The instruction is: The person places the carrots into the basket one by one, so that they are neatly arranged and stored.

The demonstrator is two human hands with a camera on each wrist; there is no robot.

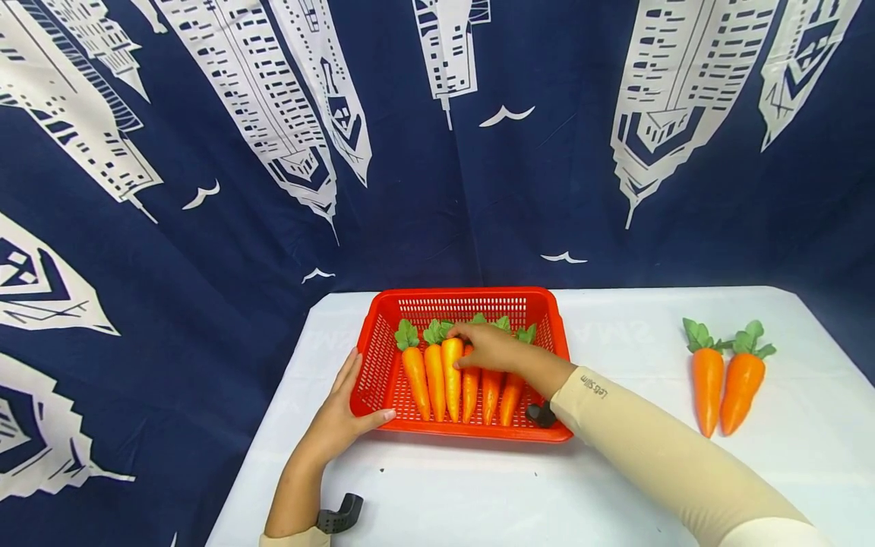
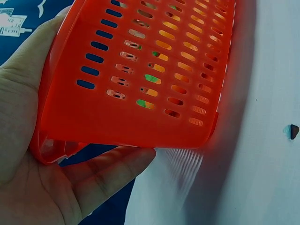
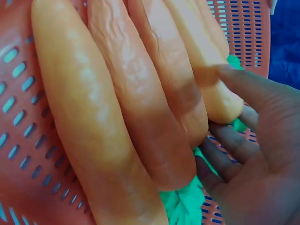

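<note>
A red plastic basket [image 1: 472,434] with slotted walls holds several orange toy carrots [image 1: 415,372] with green leaves, lying side by side, leaf ends toward the back. My left hand [image 1: 339,418] grips the basket's near-left corner, its thumb at the front rim and its fingers along the left side. In the left wrist view the basket wall [image 2: 117,117] lies between thumb and fingers. Reaching in from the right, my right hand [image 1: 492,347] pinches a lighter orange carrot [image 1: 451,372] near its leafy top. The right wrist view shows the thumb on that carrot [image 3: 206,70]; its leaves are partly hidden.
Two more carrots [image 1: 707,387] lie side by side on the white tabletop [image 1: 615,334], right of the basket. A dark blue cloth with white building prints [image 1: 465,205] hangs behind and to the left. Black straps [image 1: 339,516] sit at the wrists.
</note>
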